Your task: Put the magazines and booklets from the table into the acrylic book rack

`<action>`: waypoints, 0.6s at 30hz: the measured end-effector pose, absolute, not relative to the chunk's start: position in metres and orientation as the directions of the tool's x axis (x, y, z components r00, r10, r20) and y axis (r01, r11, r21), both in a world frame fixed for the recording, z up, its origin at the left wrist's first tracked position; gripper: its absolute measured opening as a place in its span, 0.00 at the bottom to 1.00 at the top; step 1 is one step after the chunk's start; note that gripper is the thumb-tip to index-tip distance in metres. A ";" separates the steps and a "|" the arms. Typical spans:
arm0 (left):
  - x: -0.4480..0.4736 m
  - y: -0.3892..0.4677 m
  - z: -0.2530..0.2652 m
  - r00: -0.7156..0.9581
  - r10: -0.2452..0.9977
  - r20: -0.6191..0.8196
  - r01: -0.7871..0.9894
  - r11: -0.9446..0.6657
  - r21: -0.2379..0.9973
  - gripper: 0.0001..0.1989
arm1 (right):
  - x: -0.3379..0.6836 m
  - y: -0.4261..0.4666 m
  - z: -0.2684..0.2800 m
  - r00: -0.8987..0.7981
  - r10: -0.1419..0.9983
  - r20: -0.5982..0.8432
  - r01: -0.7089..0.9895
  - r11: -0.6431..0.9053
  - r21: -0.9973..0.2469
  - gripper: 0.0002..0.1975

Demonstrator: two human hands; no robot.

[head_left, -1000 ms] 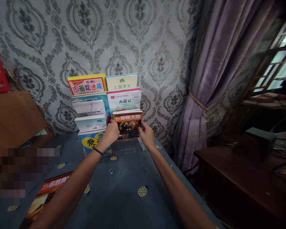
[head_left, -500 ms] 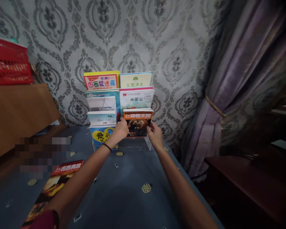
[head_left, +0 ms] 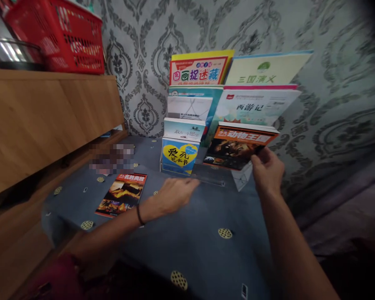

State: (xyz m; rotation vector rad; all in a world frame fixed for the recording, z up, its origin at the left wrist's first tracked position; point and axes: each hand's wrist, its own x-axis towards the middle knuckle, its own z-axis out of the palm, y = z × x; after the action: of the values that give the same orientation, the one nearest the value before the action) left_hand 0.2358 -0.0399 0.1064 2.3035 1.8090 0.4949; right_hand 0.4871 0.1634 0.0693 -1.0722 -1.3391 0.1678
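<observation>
My right hand [head_left: 268, 171] pinches the right edge of a book with a lion on its orange and black cover [head_left: 237, 148]. That book leans in the lower right of a clear acrylic display stand [head_left: 211, 179]. My left hand [head_left: 178, 193] hovers over the cloth before the stand, fingers curled together, with nothing visible in them. Just behind it, in the stand's front left pocket, is a blue book with a yellow heart [head_left: 179, 156]. A red-titled book [head_left: 121, 195] lies flat on the cloth, left of my left hand.
Higher tiers hold several books, among them a red and yellow one [head_left: 196, 71] and a pale green one [head_left: 262, 68]. A wooden cabinet [head_left: 50, 121] carries a red basket [head_left: 65, 37] and a metal bowl [head_left: 12, 52]. Patterned blue cloth [head_left: 200, 246] covers the table; wallpaper stands behind.
My left hand has come off the lion book and moved down and left, towards me. My right hand stays at its right edge. The view has turned left and come closer to the stand.
</observation>
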 end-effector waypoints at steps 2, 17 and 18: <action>0.188 -0.053 0.089 0.111 0.991 0.077 0.959 -0.127 0.252 0.16 | 0.487 0.159 0.075 0.390 0.652 0.651 0.441 0.488 -0.753 0.20; 0.045 -0.090 -0.020 -0.199 0.944 0.263 0.900 0.070 0.429 0.21 | 0.370 0.000 0.057 -0.403 0.598 0.692 0.292 0.801 -0.522 0.12; 0.059 -0.089 -0.021 -0.157 0.954 0.257 0.891 0.024 0.454 0.21 | 0.360 -0.008 0.045 -0.471 0.580 0.664 0.261 0.811 -0.523 0.14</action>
State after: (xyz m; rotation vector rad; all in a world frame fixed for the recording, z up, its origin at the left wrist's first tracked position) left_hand 0.0595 -0.0893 -0.0211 1.9574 2.1591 0.8003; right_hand 0.3605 -0.0079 0.0452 -0.6200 -2.0757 0.4395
